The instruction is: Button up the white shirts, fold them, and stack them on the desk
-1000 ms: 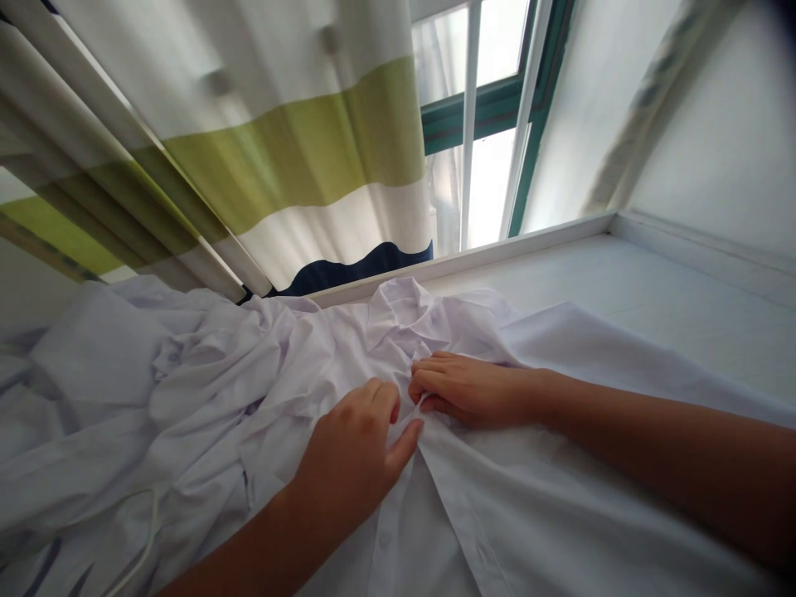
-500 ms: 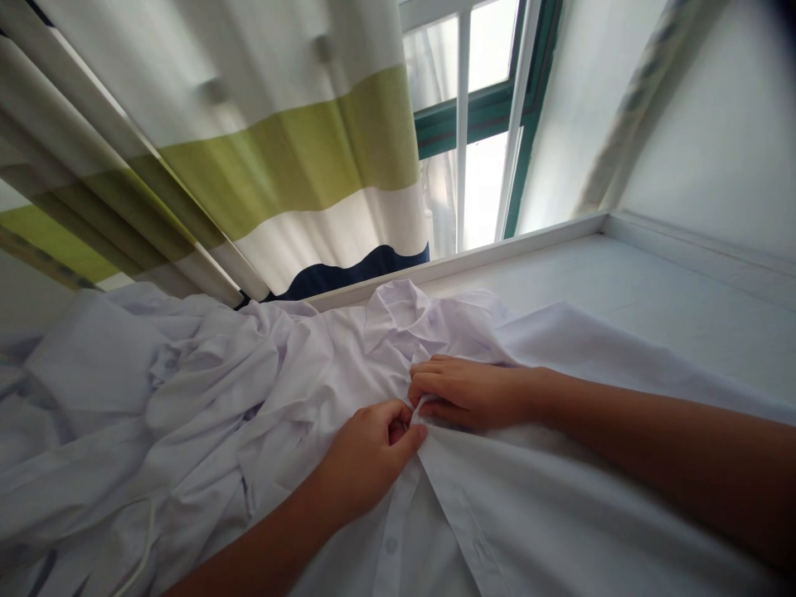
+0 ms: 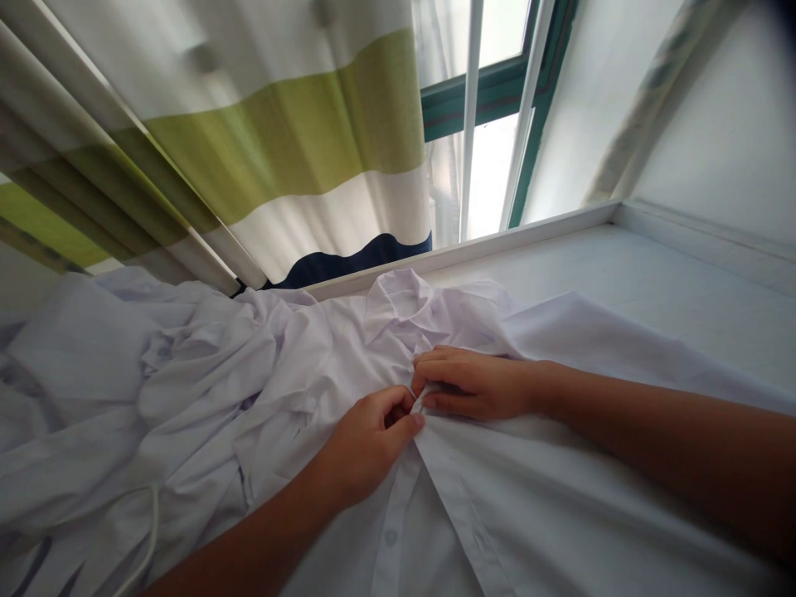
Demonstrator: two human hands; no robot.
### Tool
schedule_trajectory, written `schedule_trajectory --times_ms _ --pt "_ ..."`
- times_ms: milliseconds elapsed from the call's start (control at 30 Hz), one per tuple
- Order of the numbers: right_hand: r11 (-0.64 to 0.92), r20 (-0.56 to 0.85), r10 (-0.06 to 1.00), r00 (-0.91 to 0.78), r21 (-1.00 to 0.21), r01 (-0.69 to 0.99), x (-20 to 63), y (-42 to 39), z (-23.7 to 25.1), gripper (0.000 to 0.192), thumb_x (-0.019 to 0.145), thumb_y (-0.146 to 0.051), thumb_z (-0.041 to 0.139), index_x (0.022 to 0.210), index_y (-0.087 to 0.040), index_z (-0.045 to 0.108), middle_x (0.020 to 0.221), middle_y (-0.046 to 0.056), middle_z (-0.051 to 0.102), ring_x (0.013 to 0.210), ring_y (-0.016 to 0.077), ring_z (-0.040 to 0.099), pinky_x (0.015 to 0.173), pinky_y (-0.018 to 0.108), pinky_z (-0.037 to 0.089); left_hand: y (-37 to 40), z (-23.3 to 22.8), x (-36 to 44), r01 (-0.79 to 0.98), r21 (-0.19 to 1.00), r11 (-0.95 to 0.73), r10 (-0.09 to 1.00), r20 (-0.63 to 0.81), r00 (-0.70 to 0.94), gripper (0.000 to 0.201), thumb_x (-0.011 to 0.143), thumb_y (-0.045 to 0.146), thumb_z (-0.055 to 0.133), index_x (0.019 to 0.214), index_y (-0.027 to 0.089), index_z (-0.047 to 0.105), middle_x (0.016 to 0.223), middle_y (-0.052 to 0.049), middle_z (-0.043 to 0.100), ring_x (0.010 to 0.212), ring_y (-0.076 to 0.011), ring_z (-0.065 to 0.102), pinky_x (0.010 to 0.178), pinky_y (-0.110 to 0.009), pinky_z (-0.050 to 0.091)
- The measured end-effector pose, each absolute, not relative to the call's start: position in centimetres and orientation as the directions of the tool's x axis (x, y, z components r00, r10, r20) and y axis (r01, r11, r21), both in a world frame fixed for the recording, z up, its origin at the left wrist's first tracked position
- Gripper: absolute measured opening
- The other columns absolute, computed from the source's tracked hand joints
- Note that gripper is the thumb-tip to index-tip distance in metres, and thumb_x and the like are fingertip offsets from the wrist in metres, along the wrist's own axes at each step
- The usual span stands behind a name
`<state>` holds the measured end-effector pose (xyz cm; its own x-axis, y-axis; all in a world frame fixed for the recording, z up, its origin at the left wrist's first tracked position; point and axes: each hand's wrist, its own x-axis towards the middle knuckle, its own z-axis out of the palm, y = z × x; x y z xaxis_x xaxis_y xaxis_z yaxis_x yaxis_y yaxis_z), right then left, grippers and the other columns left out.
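Observation:
A white collared shirt (image 3: 528,473) lies front side up, its collar pointing away from me toward the window. My left hand (image 3: 376,439) pinches the edge of the front placket between thumb and fingers. Close against it, my right hand (image 3: 466,381) grips the same placket from the right side, just below the collar. The fingertips of both hands nearly meet, and whatever button lies between them is hidden. Below the hands the two front edges spread apart, with a button (image 3: 390,537) showing on the left strip and a buttonhole on the right one.
Crumpled white clothes (image 3: 186,373) are heaped on the left, with a pale cord (image 3: 152,531) near the front. A white raised ledge (image 3: 528,236) runs along the back. Behind it hang a striped curtain (image 3: 298,141) and a green-framed window with white bars (image 3: 471,124).
The camera view has shifted slightly, so the scene sits a little higher. Both hands keep hold of the placket at the same spot, with only small finger movement.

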<state>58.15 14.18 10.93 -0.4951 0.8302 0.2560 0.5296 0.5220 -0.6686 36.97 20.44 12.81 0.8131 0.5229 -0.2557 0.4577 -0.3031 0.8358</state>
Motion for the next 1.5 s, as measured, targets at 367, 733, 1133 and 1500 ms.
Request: schedule_trajectory --times_ms 367,733,1133,1500 --pt "0.537 0.278 0.821 -0.499 -0.675 0.506 58.3 14.3 10.6 0.015 0.095 -0.022 0.056 0.105 -0.017 0.066 0.097 0.005 0.066 0.091 0.0171 0.059 0.086 0.032 0.043 20.6 12.5 36.9 0.482 0.788 -0.383 0.505 -0.258 0.824 0.015 0.089 0.03 0.051 0.081 0.018 0.057 0.076 0.001 0.054 0.071 -0.0149 0.048 0.065 -0.026 0.037" --pt "0.541 0.284 0.812 -0.51 -0.696 0.473 58.6 14.4 10.4 0.014 0.09 -0.021 0.061 0.103 -0.018 0.066 0.094 0.004 0.067 0.085 0.0159 0.059 0.083 0.031 0.045 20.8 12.3 36.9 0.432 0.851 -0.299 0.476 -0.259 0.84 0.014 0.088 0.029 0.054 0.079 0.019 0.055 0.076 0.002 0.05 0.073 -0.0141 0.045 0.066 -0.026 0.035" --pt "0.565 0.339 0.801 -0.493 -0.703 0.433 58.8 14.6 10.0 0.013 0.087 -0.019 0.063 0.1 -0.018 0.068 0.09 0.003 0.067 0.082 0.0141 0.059 0.08 0.028 0.047 21.2 12.3 37.1 0.38 0.906 -0.186 0.43 -0.273 0.861 0.019 0.086 0.03 0.059 0.073 0.017 0.053 0.072 0.003 0.046 0.073 -0.0132 0.042 0.067 -0.026 0.033" --pt "0.564 0.375 0.8 -0.468 -0.736 0.374 59.0 14.7 10.0 0.014 0.084 -0.019 0.067 0.096 -0.017 0.073 0.087 0.003 0.068 0.079 0.0125 0.061 0.076 0.024 0.047 22.2 11.9 37.0 0.355 0.93 -0.092 0.364 -0.3 0.882 0.02 0.084 0.033 0.063 0.077 0.016 0.058 0.074 0.003 0.049 0.075 -0.0129 0.044 0.069 -0.025 0.033"
